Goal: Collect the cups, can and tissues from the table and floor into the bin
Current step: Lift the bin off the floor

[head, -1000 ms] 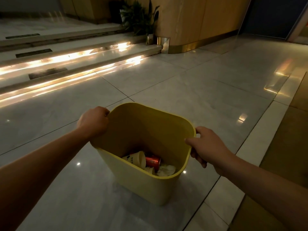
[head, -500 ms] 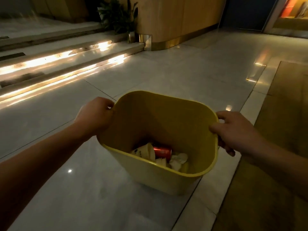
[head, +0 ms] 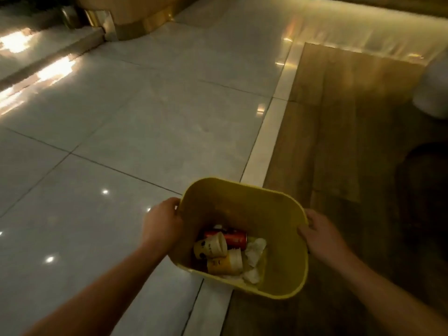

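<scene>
I hold a yellow plastic bin by its rim with both hands, above the seam between tile and wood floor. My left hand grips the left edge and my right hand grips the right edge. Inside lie a red can, two paper cups on their sides, and crumpled white tissues.
Glossy pale tiles cover the left. A wood floor strip runs on the right. A white rounded object and a dark round shape sit at the right edge. Lit steps lie far left.
The bin has swung to the right with both hands and now hangs over the edge of the wood floor. The view has tilted down, and the plant and steps have slid out of frame.
</scene>
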Motion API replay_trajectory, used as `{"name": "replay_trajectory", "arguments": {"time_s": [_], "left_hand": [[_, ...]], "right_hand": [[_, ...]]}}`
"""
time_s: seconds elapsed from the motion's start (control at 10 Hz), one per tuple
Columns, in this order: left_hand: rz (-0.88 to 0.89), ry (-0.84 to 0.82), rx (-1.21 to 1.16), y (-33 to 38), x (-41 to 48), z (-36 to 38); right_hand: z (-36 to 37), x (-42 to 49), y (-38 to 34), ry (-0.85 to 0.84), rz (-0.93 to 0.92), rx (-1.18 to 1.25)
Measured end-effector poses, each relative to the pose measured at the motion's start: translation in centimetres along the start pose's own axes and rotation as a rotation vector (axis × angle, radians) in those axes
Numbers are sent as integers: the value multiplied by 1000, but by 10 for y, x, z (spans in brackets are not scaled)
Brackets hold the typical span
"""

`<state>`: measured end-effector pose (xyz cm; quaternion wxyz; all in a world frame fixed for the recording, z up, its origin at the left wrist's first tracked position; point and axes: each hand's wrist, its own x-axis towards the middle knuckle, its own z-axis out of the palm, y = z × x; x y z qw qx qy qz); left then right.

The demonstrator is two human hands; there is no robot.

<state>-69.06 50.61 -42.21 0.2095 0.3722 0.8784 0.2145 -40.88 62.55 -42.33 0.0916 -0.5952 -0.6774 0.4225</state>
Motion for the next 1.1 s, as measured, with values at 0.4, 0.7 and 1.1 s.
{"name": "replay_trajectory", "arguments": {"time_s": [0.4, 0.7, 1.1], "left_hand": [[87, -202, 19, 117, -19, 63], [72, -274, 47, 132, -34, 84], [321, -323, 204, 159, -42, 58]], "right_hand": [[-67, -27, 83, 113, 342, -24], [-72, -19, 134, 113, 431, -120], [-100, -68, 82, 167, 530, -235]]}}
